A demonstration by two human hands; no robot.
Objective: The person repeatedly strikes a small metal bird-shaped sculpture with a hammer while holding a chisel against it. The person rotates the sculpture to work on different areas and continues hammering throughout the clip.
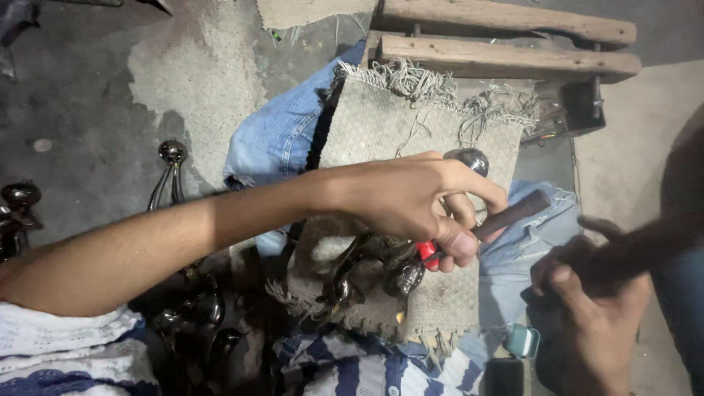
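Observation:
My left hand (pixel 411 202) reaches in from the left over a burlap mat (pixel 381 125). It is closed around a shiny dark metal piece (pixel 367 268) whose round knob (pixel 473 160) shows above the fingers. A red-handled part (pixel 427 253) shows under the fingertips. A brown rod-like handle (pixel 517 213) sticks out to the right from beneath the thumb. My right hand (pixel 587 323) is at the lower right, blurred, with its fingers curled. A dark blurred shape crosses above it, and I cannot make out whether the hand holds anything.
Denim cloth (pixel 275 136) lies under the mat. A wooden frame (pixel 506 55) stands at the top. Several similar shiny knobbed metal pieces (pixel 172 158) lie on the concrete floor at the left. A small teal object (pixel 522 341) sits near my right hand.

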